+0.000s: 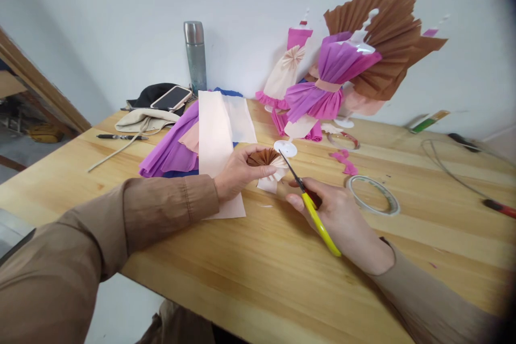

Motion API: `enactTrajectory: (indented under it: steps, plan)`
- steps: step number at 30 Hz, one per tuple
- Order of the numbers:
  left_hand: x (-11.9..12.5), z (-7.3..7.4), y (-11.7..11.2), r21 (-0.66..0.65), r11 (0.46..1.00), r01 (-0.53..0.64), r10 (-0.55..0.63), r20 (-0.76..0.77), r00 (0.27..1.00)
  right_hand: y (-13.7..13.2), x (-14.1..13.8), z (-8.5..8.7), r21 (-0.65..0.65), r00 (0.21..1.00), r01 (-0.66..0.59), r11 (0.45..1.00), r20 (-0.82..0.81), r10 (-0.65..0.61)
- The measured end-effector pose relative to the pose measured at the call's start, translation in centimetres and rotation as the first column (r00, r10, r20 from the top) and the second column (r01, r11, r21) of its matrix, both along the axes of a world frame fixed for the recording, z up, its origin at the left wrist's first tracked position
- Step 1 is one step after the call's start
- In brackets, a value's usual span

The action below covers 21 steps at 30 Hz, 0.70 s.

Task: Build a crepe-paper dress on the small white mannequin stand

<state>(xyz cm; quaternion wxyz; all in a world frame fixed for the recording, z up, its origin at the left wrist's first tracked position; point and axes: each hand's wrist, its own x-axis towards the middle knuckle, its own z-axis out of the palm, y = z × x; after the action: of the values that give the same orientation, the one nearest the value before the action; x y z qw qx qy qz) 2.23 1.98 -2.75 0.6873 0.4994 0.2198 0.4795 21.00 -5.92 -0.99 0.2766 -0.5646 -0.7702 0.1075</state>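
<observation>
Pinched between the fingers of my left hand [237, 171] is a small pleated paper fan [264, 157], brown on one side and cream on the other. My right hand [338, 217] is closed around yellow-handled scissors [320, 226], and their dark blades point up at the fan's cream edge. Whether the blades touch the paper I cannot tell. Under my left wrist lies a long cream paper strip [215, 134], over folded purple paper [173, 145]. A white disc [285, 148] rests just behind the fan.
Mannequin figures in pleated paper, one wearing a purple dress [330, 72] beneath a large brown fan [387, 37], stand against the wall. A tape roll [373, 194] lies to the right, near pink scraps [344, 161]. At the back left are a flask [195, 56], a phone [172, 98] and a pen [122, 137].
</observation>
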Motion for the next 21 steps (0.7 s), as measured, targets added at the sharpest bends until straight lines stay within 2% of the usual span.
enactTrajectory:
  steps: [21]
  plan:
    - [-0.23, 0.15, 0.01, 0.051, 0.999, 0.019, -0.017, -0.046, 0.999, 0.1, 0.36, -0.12, 0.075, 0.996, 0.04, 0.996, 0.078, -0.046]
